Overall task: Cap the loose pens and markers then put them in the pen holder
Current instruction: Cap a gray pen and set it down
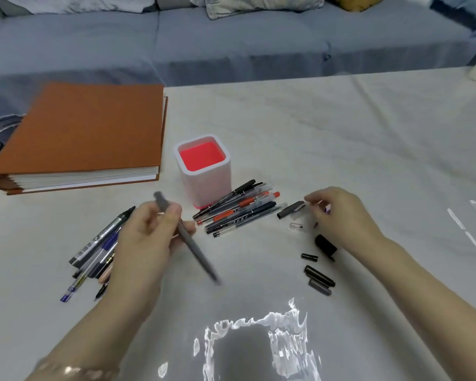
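Note:
My left hand (146,237) grips a grey pen (188,244), blurred, slanting from upper left to lower right above the table. My right hand (338,213) pinches the end of a black cap (290,209) lying on the table. A white pen holder (204,185) with a red inside stands at the centre, with nothing visible inside it. A pile of capped pens (239,209) lies against its right side. Another pile of pens and markers (99,248) lies left of my left hand. Several loose caps (318,276) lie below my right hand.
A thick orange binder (85,133) lies at the back left of the table (341,133), which has a pale cover. A grey sofa (231,42) runs behind the table. A small clear cap (296,226) lies near the black cap.

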